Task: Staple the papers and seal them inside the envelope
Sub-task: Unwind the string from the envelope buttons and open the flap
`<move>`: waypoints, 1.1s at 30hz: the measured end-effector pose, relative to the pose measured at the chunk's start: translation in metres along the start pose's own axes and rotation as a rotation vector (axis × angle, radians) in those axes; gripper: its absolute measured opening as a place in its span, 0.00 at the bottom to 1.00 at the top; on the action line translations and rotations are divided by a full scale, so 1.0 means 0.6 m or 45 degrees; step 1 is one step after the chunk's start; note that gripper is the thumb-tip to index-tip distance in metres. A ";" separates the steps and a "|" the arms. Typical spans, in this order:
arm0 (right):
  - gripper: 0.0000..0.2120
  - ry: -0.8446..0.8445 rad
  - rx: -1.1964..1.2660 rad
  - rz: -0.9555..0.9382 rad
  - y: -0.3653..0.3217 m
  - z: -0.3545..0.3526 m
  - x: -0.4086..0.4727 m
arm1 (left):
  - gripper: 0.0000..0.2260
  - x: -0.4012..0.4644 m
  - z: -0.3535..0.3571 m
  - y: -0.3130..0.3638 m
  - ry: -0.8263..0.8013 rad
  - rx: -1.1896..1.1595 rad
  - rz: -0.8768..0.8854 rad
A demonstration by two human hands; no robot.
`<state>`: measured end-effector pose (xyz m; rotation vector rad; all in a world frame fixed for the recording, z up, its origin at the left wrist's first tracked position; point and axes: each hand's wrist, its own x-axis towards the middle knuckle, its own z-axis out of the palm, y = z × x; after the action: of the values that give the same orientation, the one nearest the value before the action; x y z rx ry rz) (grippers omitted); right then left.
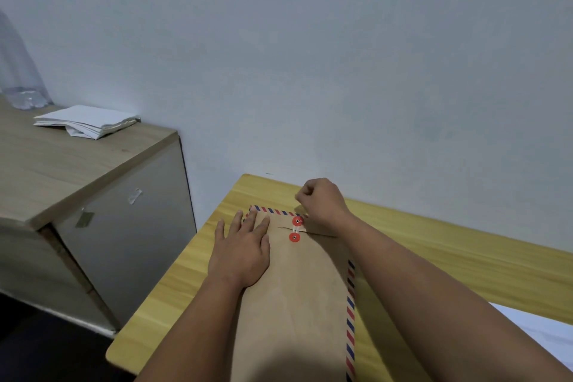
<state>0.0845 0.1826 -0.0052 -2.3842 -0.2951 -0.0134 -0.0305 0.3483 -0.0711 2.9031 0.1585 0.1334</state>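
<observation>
I am leaning over a yellow table (198,282) with a long brown envelope (297,295) lying flat on it, right in front of me. Its long axis is running from 6 o'clock, near my body, up toward 12 o'clock, tilting a little to the left as it goes, and the flap end is pointing away from me at the wall. A red and blue striped border is showing along the far end and down the edge at 3 o'clock.

My left hand (240,254) is resting palm down on the envelope's far part at about 9 o'clock of the flap, fingers stretched out flat and slightly spread, the tips reaching the striped far corner.

Two red discs are sitting near the flap edge, the upper disc (297,221) on the flap and the lower disc (294,237) just below it on the body, with pale string (296,229) running between them.

My right hand (322,200) is hovering just past the upper disc at 1 o'clock, curled into a loose fist with thumb and forefinger pressed together. I cannot tell whether string is caught between them.

Off at 10 o'clock, well apart from the table, a cabinet (62,170) is carrying a stack of white papers (88,121).
</observation>
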 end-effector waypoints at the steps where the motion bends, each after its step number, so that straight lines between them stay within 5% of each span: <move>1: 0.10 -0.051 0.087 -0.013 -0.008 0.009 -0.002 | 0.25 0.000 0.001 0.000 0.001 -0.003 0.003; 6: 0.08 -0.587 0.569 0.050 -0.035 0.025 -0.042 | 0.24 -0.001 0.006 -0.003 0.023 -0.010 0.025; 10: 0.08 -0.810 0.479 0.146 -0.019 0.009 -0.071 | 0.24 0.002 0.008 -0.003 0.017 -0.019 0.018; 17: 0.05 -0.414 -0.548 -0.042 0.032 -0.047 -0.060 | 0.25 0.002 0.003 -0.001 0.009 -0.031 0.003; 23: 0.06 -0.205 -0.844 -0.054 0.039 -0.060 -0.009 | 0.27 0.002 0.006 -0.004 0.011 -0.018 0.016; 28: 0.07 -0.038 -0.629 -0.022 0.021 -0.026 0.030 | 0.41 0.002 0.004 -0.003 -0.028 0.008 0.000; 33: 0.08 -0.173 0.128 -0.037 -0.025 0.008 0.028 | 0.50 0.000 -0.001 0.001 -0.048 0.017 -0.012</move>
<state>0.0970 0.2001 0.0029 -2.2845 -0.3860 0.1474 -0.0305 0.3479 -0.0704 2.9157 0.1672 0.0767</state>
